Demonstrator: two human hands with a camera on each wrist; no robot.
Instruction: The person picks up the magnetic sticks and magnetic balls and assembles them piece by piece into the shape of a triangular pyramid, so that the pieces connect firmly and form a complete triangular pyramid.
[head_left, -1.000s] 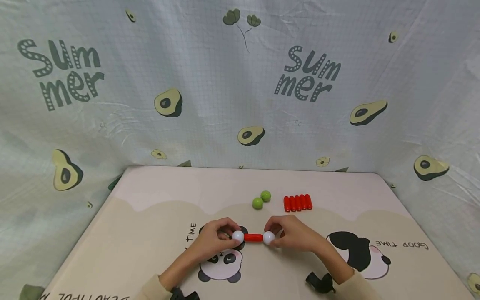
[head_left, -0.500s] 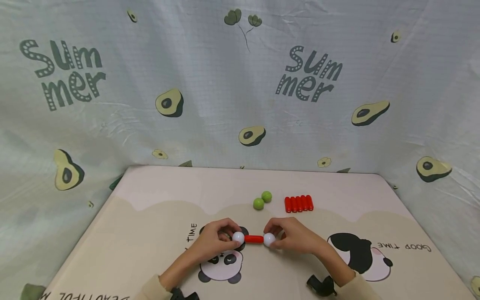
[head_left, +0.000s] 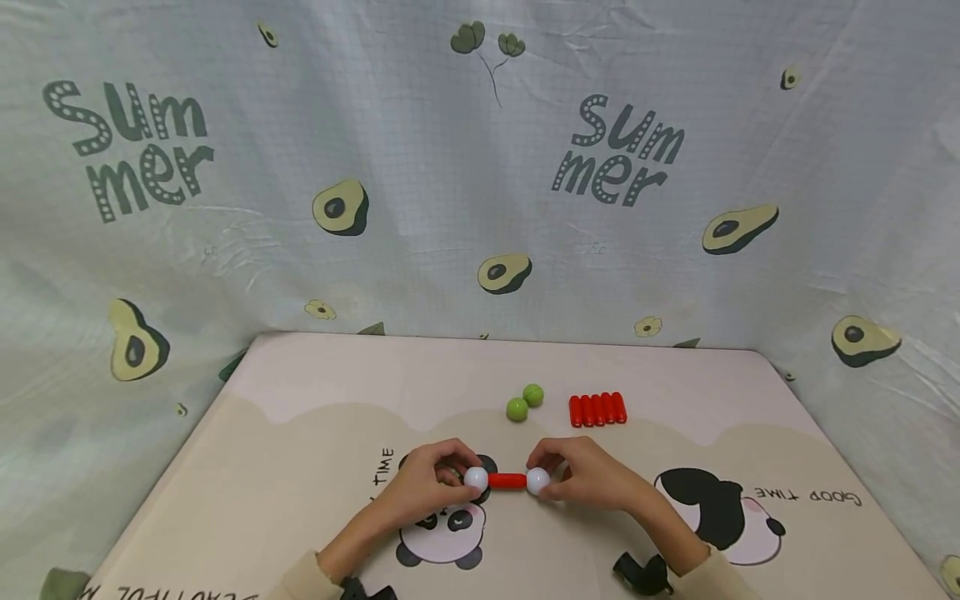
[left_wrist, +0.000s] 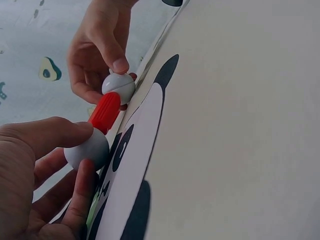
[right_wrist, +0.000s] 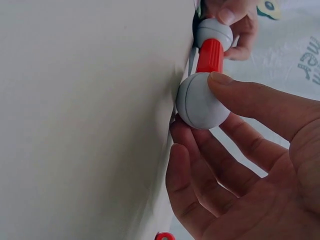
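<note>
A short red ribbed rod (head_left: 507, 482) joins two white balls near the front middle of the table, lying level from left to right. My left hand (head_left: 429, 482) pinches the left white ball (head_left: 476, 478) between thumb and fingers; the left wrist view shows the thumb on top of this ball (left_wrist: 86, 151). At the other end, my right hand (head_left: 588, 473) pinches the right white ball (head_left: 537, 481). A seam line runs round that ball (right_wrist: 200, 104) in the right wrist view. Both balls meet the rod's ends without a visible gap.
Two green balls (head_left: 517, 409) sit behind the hands. To their right, several red rods (head_left: 597, 410) lie side by side in a row. The table mat (head_left: 315, 450) carries panda and dog prints. A black object (head_left: 642, 573) is by the right wrist, and a printed curtain (head_left: 420, 167) hangs behind.
</note>
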